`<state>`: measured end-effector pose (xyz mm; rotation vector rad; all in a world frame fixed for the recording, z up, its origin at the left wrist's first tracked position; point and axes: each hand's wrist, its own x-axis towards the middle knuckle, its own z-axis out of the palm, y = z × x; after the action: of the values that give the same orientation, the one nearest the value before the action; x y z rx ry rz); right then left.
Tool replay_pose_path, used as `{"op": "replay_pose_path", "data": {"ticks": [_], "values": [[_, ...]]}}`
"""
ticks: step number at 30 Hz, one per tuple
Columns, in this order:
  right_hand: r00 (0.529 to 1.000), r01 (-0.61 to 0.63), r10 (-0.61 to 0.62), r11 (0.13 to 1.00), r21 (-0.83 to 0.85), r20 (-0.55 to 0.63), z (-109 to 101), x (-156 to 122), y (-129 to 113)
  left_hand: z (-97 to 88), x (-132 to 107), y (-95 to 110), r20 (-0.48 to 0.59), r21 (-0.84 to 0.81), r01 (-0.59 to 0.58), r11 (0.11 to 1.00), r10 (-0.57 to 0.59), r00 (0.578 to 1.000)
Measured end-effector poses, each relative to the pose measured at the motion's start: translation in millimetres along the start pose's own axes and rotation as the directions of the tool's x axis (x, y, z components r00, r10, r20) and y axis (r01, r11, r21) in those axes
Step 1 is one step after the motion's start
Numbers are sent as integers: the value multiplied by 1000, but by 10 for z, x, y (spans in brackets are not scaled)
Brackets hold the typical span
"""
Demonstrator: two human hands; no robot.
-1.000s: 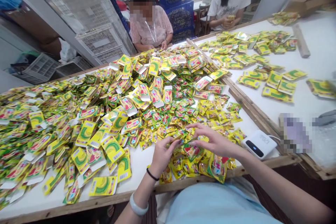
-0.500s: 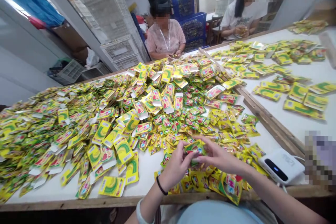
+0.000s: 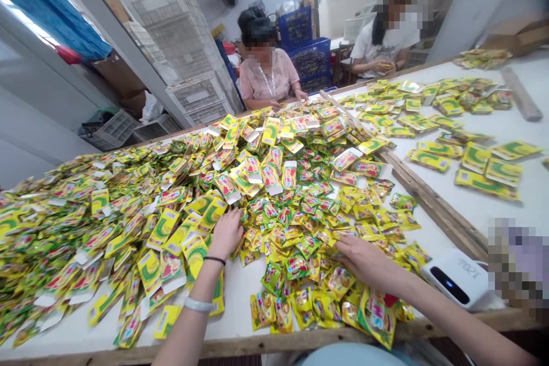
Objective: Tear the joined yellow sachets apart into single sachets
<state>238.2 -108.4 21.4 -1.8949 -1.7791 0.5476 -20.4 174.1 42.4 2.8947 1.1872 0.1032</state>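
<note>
My left hand (image 3: 228,233), with a black band and a pale bangle at its wrist, reaches onto the edge of the heap of flat yellow cartons (image 3: 164,223). Its fingers are stretched forward and touch the pile; the tips are partly hidden. My right hand (image 3: 359,258) lies palm down over small yellow candy sachets (image 3: 338,280), fingers extended and partly out of sight. Between the hands are small green sachets (image 3: 295,266). A larger yellow-green pouch (image 3: 377,317) lies at the table's front edge, below my right forearm.
A wooden strip (image 3: 424,200) divides the white table (image 3: 463,217). A white device (image 3: 457,277) with a cable sits at right. More yellow cartons (image 3: 489,168) lie beyond the strip. Two people sit across the table, near blue crates (image 3: 309,60).
Both hands were together around a small green-and-yellow packet. They have parted: my left hand moved left and forward to the cartons, my right hand down onto the sachets. The view shifted slightly.
</note>
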Motion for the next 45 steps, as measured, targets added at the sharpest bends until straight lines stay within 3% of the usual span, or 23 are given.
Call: {"op": "replay_pose_path", "data": {"ticks": [2, 3, 4, 6, 8, 9, 10, 12, 13, 15, 17, 19, 20, 22, 24, 27, 30, 32, 37, 40, 42, 45], "values": [[996, -50, 70, 950, 309, -53, -34, 15, -61, -26, -107, 176, -76, -85, -32, 996, 26, 997], [992, -80, 118, 865, 496, -45, -59, 30, -111, -62, -182, 320, -136, -134, -70, 989, 51, 989], [986, -110, 163, 730, 674, -15, -81, 49, -173, -107, -265, 490, -210, -185, -128, 974, 88, 974], [976, -152, 201, 368, 917, 81, -103, 101, -311, -198, -438, 866, -319, -226, -300, 927, 221, 922], [971, -180, 171, 61, 982, 167, -98, 154, -433, -252, -596, 1199, -352, -220, -474, 853, 384, 854], [970, -187, 151, -32, 982, 189, -93, 174, -476, -259, -662, 1322, -361, -241, -547, 802, 449, 818], [971, -189, 134, -85, 978, 199, -89, 185, -503, -254, -715, 1411, -379, -291, -588, 754, 473, 795], [972, -170, 144, -111, 979, 185, -90, 182, -519, -224, -779, 1498, -450, -490, -552, 674, 346, 823], [973, -148, 165, -100, 984, 163, -92, 168, -516, -209, -789, 1513, -458, -626, -487, 609, 218, 862], [970, -138, 195, -53, 989, 146, -89, 124, -518, -197, -768, 1535, -320, -880, -307, 364, 23, 947], [969, -184, 171, 27, 983, 177, -80, 75, -546, -216, -714, 1588, -76, -994, -82, 79, 66, 995], [976, -210, 93, 170, 963, 196, -95, 37, -585, -256, -649, 1672, 123, -984, 141, -108, 162, 979], [983, -183, 62, 266, 946, 172, -122, 24, -596, -279, -618, 1712, 182, -963, 208, -170, 155, 971], [996, -77, 72, 459, 885, 50, -228, 10, -585, -319, -566, 1766, 233, -941, 245, -232, 80, 969], [985, -11, 148, 582, 813, -92, -385, 17, -543, -348, -531, 1776, 241, -946, 241, -217, 28, 970], [947, 51, 221, 612, 789, -232, -623, 85, -527, -378, -512, 1782, 266, -954, 270, -129, 52, 963], [926, 190, 152, 601, 776, -345, -754, 224, -628, -428, -519, 1848, 270, -957, 278, -88, 88, 959], [929, 251, 52, 638, 728, -366, -778, 319, -709, -471, -527, 1900, 275, -956, 284, -77, 107, 955], [959, 265, -196, 880, 393, -206, -798, 384, -763, -480, -535, 1899, 239, -971, 238, 26, 153, 959], [957, 288, -289, 939, 185, -25, -853, 322, -755, -382, -533, 1857, 196, -979, 174, 111, 243, 950], [951, 299, -308, 940, 167, 33, -884, 269, -747, -311, -534, 1849, 220, -975, 198, 104, 290, 931], [974, 215, -229, 924, 315, 5, -864, 193, -694, -272, -546, 1871, 290, -955, 293, 40, 331, 898]]}}
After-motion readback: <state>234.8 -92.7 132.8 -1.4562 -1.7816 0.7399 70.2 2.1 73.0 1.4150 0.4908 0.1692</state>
